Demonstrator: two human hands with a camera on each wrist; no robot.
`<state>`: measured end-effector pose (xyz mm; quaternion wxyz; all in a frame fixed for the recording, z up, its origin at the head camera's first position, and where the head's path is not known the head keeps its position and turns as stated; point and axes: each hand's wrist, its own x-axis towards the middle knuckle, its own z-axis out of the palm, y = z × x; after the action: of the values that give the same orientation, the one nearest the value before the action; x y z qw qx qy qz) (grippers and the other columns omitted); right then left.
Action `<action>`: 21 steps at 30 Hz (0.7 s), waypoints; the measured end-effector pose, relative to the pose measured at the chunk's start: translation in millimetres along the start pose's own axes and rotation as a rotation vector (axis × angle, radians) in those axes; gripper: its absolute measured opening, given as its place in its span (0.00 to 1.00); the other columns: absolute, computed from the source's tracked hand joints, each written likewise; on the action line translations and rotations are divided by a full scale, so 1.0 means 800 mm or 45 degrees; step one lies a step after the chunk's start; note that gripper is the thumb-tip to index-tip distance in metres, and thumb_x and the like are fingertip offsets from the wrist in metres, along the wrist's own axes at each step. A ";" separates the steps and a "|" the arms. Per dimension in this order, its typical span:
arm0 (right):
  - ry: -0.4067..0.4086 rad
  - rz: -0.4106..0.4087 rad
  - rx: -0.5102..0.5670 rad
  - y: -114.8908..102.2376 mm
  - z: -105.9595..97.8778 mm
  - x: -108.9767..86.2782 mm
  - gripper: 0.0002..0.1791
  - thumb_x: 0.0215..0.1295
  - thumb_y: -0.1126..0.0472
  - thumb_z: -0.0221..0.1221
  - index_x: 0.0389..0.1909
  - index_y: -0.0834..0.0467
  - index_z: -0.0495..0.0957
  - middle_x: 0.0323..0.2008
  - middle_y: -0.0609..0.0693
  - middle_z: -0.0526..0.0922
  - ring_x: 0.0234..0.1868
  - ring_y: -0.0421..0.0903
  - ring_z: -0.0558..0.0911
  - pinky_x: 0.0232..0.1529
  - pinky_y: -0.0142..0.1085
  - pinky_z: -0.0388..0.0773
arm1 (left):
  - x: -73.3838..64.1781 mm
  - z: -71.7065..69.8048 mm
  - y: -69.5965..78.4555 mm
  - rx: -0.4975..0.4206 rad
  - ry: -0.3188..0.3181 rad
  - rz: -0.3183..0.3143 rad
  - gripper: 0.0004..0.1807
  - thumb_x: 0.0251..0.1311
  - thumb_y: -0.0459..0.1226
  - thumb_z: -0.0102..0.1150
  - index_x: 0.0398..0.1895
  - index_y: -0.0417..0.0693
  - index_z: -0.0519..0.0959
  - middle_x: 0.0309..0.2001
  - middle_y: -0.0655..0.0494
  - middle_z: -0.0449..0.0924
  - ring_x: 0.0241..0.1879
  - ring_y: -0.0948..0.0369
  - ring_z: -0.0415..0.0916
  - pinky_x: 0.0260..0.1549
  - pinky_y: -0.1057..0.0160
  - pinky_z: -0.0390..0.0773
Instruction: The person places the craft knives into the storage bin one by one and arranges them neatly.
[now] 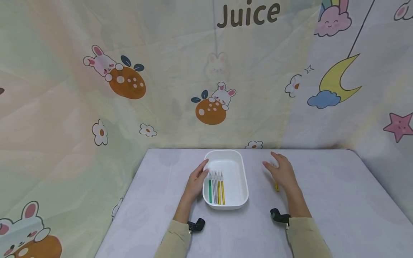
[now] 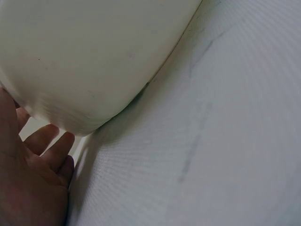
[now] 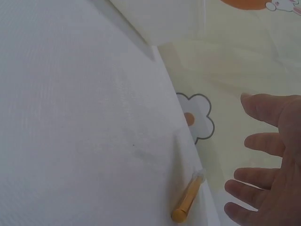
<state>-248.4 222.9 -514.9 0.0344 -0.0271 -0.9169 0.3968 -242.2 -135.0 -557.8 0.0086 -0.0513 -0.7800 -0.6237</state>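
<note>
A white tray [image 1: 237,182] stands on the table, with several slim pen-like sticks [image 1: 216,188] lying side by side along its left part. Their barrels are green, silver and yellow, and their tips are clear. My left hand [image 1: 194,182] rests against the tray's left side, thumb and forefinger at the rim; in the left wrist view its other fingers [image 2: 57,149] lie loosely by the tray wall. To the right of the tray, my right hand [image 1: 284,172] spreads its fingers above another yellow pen-like stick [image 1: 277,187], partly hidden by the hand. In the right wrist view this stick [image 3: 188,200] appears apart from the fingers.
A pale cloth covers the table [image 1: 348,200]. Its far edge meets a patterned curtain [image 1: 174,107] printed with rabbits, flowers and a moon. Black wrist cameras [image 1: 197,225] sit on both forearms.
</note>
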 end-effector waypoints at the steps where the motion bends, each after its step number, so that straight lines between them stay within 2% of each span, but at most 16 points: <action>1: -0.004 0.005 0.000 0.000 0.000 0.000 0.44 0.76 0.40 0.57 0.81 0.62 0.57 0.79 0.73 0.54 0.79 0.74 0.53 0.74 0.73 0.55 | 0.000 0.000 0.000 0.001 0.000 0.001 0.26 0.79 0.47 0.50 0.77 0.66 0.69 0.79 0.69 0.63 0.81 0.61 0.55 0.80 0.50 0.56; 6: -0.022 0.038 -0.025 -0.002 0.000 -0.003 0.42 0.76 0.43 0.57 0.79 0.63 0.59 0.78 0.73 0.56 0.78 0.74 0.54 0.74 0.73 0.55 | -0.001 0.001 0.000 0.001 0.004 0.011 0.25 0.79 0.48 0.50 0.76 0.69 0.70 0.78 0.69 0.63 0.81 0.62 0.55 0.81 0.50 0.56; 12: -0.042 0.070 -0.098 -0.002 0.001 -0.006 0.39 0.77 0.44 0.55 0.77 0.64 0.62 0.76 0.73 0.60 0.77 0.75 0.57 0.73 0.74 0.55 | 0.000 0.001 0.000 -0.014 -0.006 0.025 0.26 0.79 0.45 0.50 0.77 0.61 0.69 0.79 0.67 0.63 0.81 0.61 0.54 0.81 0.48 0.54; 21: -0.068 0.083 -0.177 0.006 0.005 -0.003 0.41 0.76 0.41 0.56 0.77 0.64 0.63 0.74 0.76 0.61 0.73 0.79 0.59 0.69 0.77 0.56 | 0.000 0.000 -0.002 -0.007 0.003 0.013 0.26 0.79 0.45 0.50 0.77 0.60 0.69 0.78 0.69 0.64 0.81 0.61 0.54 0.81 0.49 0.55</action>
<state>-246.4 223.0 -520.9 -0.0050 -0.0489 -0.9414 0.3338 -242.5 -135.3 -559.1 0.0124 -0.0546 -0.7779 -0.6258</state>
